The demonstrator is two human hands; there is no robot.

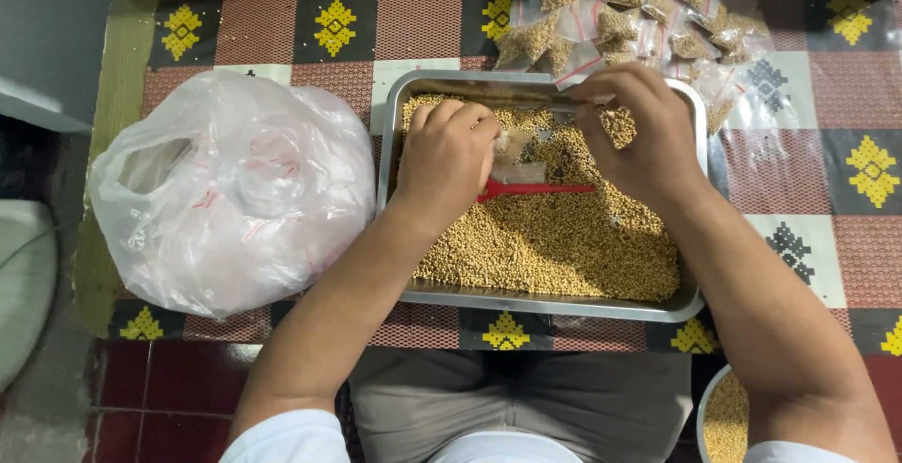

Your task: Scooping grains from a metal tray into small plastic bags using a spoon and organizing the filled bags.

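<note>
Over the one rectangular steel tray [696,298] of yellow-brown seeds [554,242], your left hand [446,157] pinched a small clear plastic pouch [514,146] — your right hand [639,129] closed on its far edge. A red plastic scoop [536,188] lay on the seeds. Beyond sat a heap of filled clear pouches [639,16]; left, one crumpled white plastic bag [225,190].

Left hand [449,157]: I held it knuckles up, fingers curled tight in a pinch, forearm angled inward. Right hand [644,134]: I kept it bent at the wrist, fingertips pinched together toward the left.
</note>
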